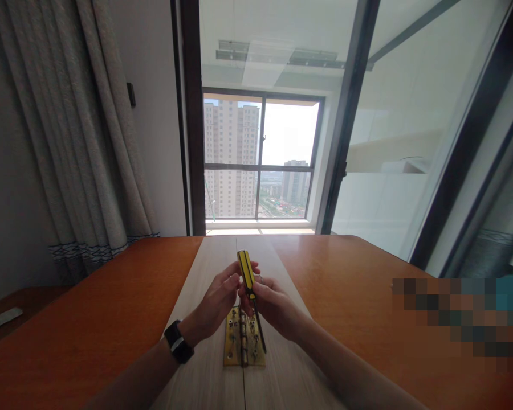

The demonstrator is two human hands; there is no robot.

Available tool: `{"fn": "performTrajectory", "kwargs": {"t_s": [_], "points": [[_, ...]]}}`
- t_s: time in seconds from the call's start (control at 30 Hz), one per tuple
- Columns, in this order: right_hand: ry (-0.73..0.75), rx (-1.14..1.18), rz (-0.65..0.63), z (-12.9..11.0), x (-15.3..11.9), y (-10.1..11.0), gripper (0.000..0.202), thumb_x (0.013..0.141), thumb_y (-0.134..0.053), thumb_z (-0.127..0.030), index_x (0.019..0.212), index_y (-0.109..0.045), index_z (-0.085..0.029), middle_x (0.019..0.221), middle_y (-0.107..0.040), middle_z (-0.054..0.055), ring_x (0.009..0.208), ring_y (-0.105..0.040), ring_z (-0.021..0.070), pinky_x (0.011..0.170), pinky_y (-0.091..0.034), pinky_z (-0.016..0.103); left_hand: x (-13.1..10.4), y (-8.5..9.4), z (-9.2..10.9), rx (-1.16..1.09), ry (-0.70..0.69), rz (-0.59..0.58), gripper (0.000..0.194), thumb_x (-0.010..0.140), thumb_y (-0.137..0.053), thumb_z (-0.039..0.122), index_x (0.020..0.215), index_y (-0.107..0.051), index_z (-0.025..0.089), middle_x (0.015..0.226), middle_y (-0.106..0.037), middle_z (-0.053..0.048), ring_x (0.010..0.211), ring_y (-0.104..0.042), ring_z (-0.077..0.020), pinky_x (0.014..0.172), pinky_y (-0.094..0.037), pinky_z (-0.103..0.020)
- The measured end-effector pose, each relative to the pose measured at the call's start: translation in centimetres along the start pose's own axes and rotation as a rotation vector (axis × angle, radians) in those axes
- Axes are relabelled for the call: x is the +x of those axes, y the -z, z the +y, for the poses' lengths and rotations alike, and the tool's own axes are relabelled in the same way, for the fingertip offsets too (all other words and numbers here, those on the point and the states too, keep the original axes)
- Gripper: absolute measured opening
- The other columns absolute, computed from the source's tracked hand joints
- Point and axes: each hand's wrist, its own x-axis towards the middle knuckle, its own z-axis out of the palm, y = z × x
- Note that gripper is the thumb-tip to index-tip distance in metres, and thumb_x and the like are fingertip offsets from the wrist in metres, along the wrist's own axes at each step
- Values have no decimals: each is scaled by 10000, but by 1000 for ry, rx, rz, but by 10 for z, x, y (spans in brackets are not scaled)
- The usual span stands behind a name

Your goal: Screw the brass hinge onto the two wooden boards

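Note:
A screwdriver [246, 270] with a yellow and black handle is held up between both hands, its handle pointing up and away and its dark shaft slanting down toward me. My right hand [280, 302] is closed on it, with the thumb at the lower end of the handle. My left hand [220, 296], below a black wristwatch, has its fingers curled around the handle from the left; some fingertips are hidden behind it. Beneath the hands lies a brass-coloured hinge [233, 352], opened flat across the seam of two boards. Small screws or screw heads show on its leaves.
Two pale wood boards [205, 364] lie side by side along a reddish-brown table [123, 319]. Behind the table are a dark-framed glass door and a window. A grey curtain [106, 142] hangs at the left. Part of the right side is pixelated.

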Motion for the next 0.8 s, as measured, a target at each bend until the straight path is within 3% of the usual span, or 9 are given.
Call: {"fn": "performTrajectory", "kwargs": {"t_s": [0.1, 0.23, 0.3, 0.4, 0.5, 0.63, 0.8], "points": [[25, 61, 54, -3, 1, -1, 345, 747, -768, -436, 770, -723, -94, 644, -593, 28, 558, -526, 103, 549, -395, 231, 4, 2, -2, 108, -38, 101, 337, 913, -526, 497, 1031, -544, 181, 974, -551, -54, 727, -526, -137, 586, -463, -241], [40, 214, 146, -12, 4, 3, 338, 728, -766, -442, 754, -718, -108, 573, -541, -6, 483, -465, 82, 484, -348, 213, 6, 9, -5, 533, -73, 208, 353, 936, -485, 446, 723, -459, 165, 705, -439, 15, 670, -416, -118, 640, -369, -248], [50, 287, 186, -17, 6, 5, 311, 719, -772, -423, 751, -711, -120, 553, -516, -26, 433, -400, 58, 439, -302, 197, 3, 9, -4, 748, -103, 98, 373, 940, -475, 394, 649, -407, 170, 657, -393, 23, 656, -390, -121, 631, -335, -257], [92, 361, 246, -20, 8, 8, 272, 723, -767, -382, 740, -691, -121, 532, -480, -47, 405, -331, 39, 413, -273, 181, -4, 4, -3, 972, -204, -285, 290, 906, -538, 314, 664, -480, 163, 688, -476, 4, 713, -444, -136, 682, -357, -265], [107, 392, 272, -20, 9, 10, 259, 729, -757, -363, 744, -678, -116, 521, -454, -58, 402, -312, 38, 413, -283, 177, -9, -2, -5, 1086, -246, -604, 199, 836, -670, 366, 817, -618, 175, 724, -553, 1, 735, -488, -140, 727, -385, -268], [110, 384, 262, -20, 8, 10, 251, 751, -733, -358, 754, -669, -115, 518, -436, -62, 403, -311, 42, 415, -292, 179, -11, -3, -10, 1190, -228, -721, 335, 742, -764, 480, 909, -676, 203, 727, -597, -1, 732, -521, -152, 730, -400, -280], [99, 358, 250, -19, 8, 9, 247, 773, -706, -364, 764, -667, -120, 527, -423, -62, 412, -312, 46, 424, -300, 179, -10, 1, -12, 1232, -222, -745, 196, 758, -770, 342, 886, -691, 216, 733, -631, 1, 761, -544, -157, 772, -406, -289]]}}
